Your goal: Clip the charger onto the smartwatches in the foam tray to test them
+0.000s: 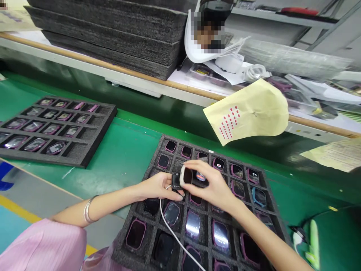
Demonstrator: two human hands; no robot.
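Above a dark foam tray (pixel 154 150) of watch-like devices, my left hand (pixel 162 186) grips a small black module (pixel 176 181) with a white cable (pixel 175 235) running down from it. My right hand (pixel 210 182) pinches a watch with a pale frame (pixel 186 177) and a dark screen, close beside the module. Whether the two touch is hard to tell. Many devices in the tray have purple frames, and one blue-framed watch (pixel 258 197) lies at the right.
A second foam tray (pixel 96 141) with purple-framed parts lies at the left on the green table (pixel 132 146). Stacked black foam (pixel 113 34) stands on the shelf behind. A yellow paper (pixel 254 113) hangs off its edge. A light green object (pixel 313 241) lies at the right.
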